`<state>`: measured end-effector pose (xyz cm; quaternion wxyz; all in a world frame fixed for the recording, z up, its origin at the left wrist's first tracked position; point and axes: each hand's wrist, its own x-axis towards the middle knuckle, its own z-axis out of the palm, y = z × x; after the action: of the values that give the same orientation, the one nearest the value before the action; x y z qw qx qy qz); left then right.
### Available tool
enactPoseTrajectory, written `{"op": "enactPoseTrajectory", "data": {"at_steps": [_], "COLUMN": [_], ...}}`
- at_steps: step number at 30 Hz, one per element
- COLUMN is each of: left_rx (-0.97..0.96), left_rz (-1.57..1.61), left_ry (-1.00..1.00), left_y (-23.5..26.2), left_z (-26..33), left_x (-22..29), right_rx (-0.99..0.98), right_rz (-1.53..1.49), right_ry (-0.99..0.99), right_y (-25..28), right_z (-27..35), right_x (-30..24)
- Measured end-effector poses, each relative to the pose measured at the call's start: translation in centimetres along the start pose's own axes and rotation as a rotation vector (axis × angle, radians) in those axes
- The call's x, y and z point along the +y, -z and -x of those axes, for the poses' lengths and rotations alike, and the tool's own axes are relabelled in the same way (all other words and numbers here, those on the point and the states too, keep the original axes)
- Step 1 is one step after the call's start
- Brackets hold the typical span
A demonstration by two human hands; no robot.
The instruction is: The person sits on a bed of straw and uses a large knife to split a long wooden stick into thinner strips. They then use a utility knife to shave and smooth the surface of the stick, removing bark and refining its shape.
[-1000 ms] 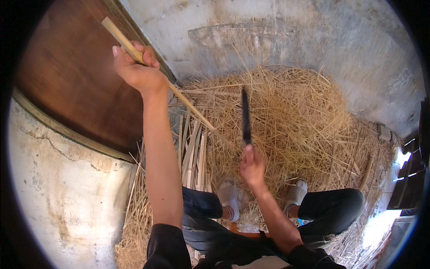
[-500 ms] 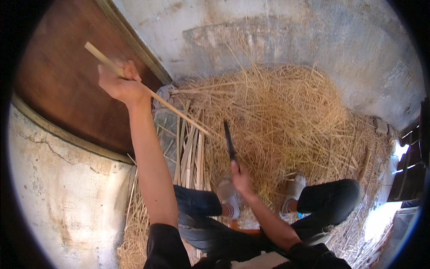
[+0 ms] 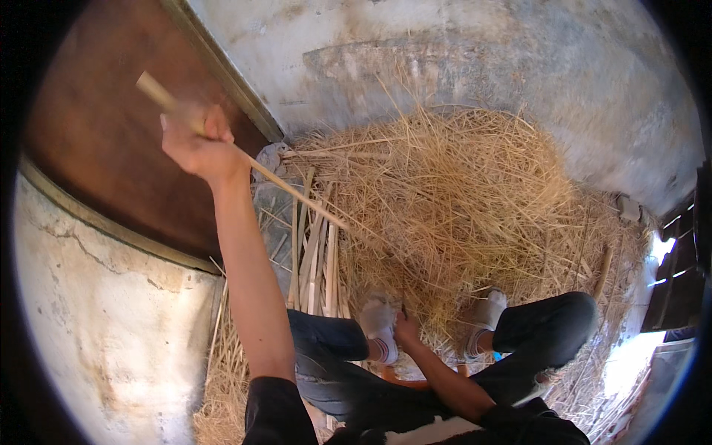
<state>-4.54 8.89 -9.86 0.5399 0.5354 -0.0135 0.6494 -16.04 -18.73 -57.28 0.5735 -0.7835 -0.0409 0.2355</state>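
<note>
My left hand (image 3: pixel 196 144) is raised at the upper left and grips a long pale cane stick (image 3: pixel 297 194). The stick slants down to the right, and its thin end reaches a big heap of dry straw (image 3: pixel 460 200). My right hand (image 3: pixel 406 331) is low, between my knees, beside my left white shoe (image 3: pixel 378 319). Its fingers look curled; the dark blade it held earlier does not show. I sit with bent legs in dark trousers, my right shoe (image 3: pixel 486 311) resting in the straw.
A bundle of split cane strips (image 3: pixel 315 259) lies on the ground in front of my left knee. A brown wooden door (image 3: pixel 96 133) stands at the left above a cracked concrete wall (image 3: pixel 96 311). A grey plastered wall (image 3: pixel 482 52) rises behind the straw.
My right hand has dropped from in front of the straw, blade pointing up, down to my feet, and the blade is out of sight. My left hand drew the stick further left.
</note>
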Motion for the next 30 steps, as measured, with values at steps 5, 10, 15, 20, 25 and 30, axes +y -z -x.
{"op": "enactPoseTrajectory", "data": {"at_steps": [5, 10, 15, 20, 25, 30], "left_rx": [0.008, -0.107, -0.102, -0.256, -0.424, -0.498], "left_rz": [0.019, 0.093, 0.128, 0.212, 0.357, 0.46], "left_ry": [0.071, 0.09, 0.087, 0.122, 0.209, 0.267], "left_y": [1.7, 2.6, 2.1, 2.1, 3.6, 4.6], "left_z": [0.4, 0.2, 0.2, 0.2, -0.2, -0.7], "left_x": [1.2, 1.4, 0.7, 1.2, 1.2, 0.8], "right_rx": [-0.092, 0.003, 0.149, -0.072, -0.11, 0.2], "right_rz": [-0.521, -0.969, -0.581, -0.304, -0.636, -0.853], "right_ry": [-0.167, 0.406, 0.468, -0.138, 0.11, 0.655], "right_y": [3.0, 9.2, 2.4, -0.2, 5.5, 6.6], "right_z": [-3.1, -1.7, -2.3, -0.5, -2.6, -0.9], "right_x": [-11.9, -27.4, -15.3, -7.1, -19.6, -24.5]}}
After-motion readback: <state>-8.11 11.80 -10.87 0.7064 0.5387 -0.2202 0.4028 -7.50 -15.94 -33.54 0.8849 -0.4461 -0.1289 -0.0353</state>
